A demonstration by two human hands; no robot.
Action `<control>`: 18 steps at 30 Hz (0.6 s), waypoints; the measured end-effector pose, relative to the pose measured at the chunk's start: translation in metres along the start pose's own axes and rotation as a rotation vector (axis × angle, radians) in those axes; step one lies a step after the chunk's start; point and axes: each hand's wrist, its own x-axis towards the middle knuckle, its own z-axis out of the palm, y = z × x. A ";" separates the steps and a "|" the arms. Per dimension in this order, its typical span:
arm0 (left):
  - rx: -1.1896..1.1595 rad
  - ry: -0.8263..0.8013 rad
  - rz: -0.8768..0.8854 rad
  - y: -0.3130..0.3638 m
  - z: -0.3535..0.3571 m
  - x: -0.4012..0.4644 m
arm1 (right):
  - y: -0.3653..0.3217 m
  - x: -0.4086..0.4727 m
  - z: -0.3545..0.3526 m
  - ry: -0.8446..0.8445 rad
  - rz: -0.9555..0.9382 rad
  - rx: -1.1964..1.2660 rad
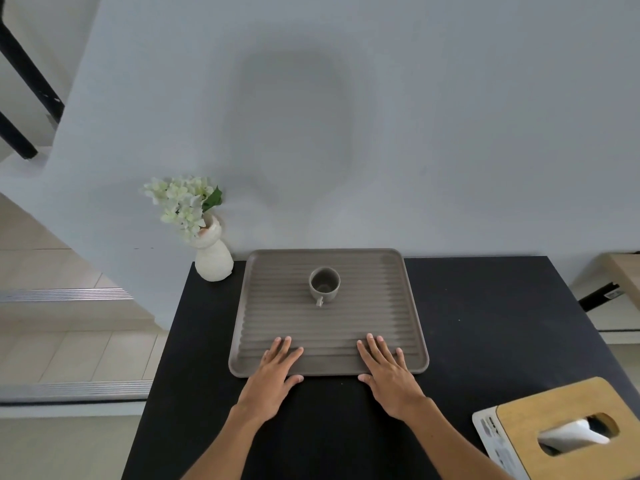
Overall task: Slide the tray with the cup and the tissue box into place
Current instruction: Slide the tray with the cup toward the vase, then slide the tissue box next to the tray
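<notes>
Ribbed grey tray [263, 306], round cup [324, 283] on it; both hands' fingers [282, 344] flat, spread on near rim.

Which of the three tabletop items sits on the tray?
The cup. It stands on the tray; the vase and tissue box rest on the table.

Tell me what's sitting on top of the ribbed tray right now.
One cup stands on the tray, toward its far side. The fingers of the left hand and right hand rest flat on its near edge, hiding the ribs beneath them. The tissue box is off it.
</notes>
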 end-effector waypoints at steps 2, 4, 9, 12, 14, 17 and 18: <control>-0.010 -0.020 -0.004 0.001 -0.003 0.001 | 0.000 0.000 -0.004 -0.017 -0.002 -0.001; -0.018 -0.046 -0.018 0.002 -0.006 0.001 | -0.002 -0.001 -0.010 -0.041 0.002 0.014; 0.002 -0.035 -0.103 0.024 -0.029 0.000 | -0.009 -0.009 -0.043 -0.086 0.055 0.061; 0.046 -0.003 -0.121 0.042 -0.055 0.003 | -0.018 -0.021 -0.076 -0.039 0.097 0.112; 0.069 0.017 -0.114 0.054 -0.072 0.004 | -0.021 -0.033 -0.096 0.017 0.131 0.137; 0.103 0.066 -0.087 0.074 -0.096 0.004 | -0.019 -0.051 -0.127 0.081 0.148 0.148; 0.109 0.079 -0.076 0.082 -0.103 0.003 | -0.016 -0.056 -0.136 0.094 0.150 0.144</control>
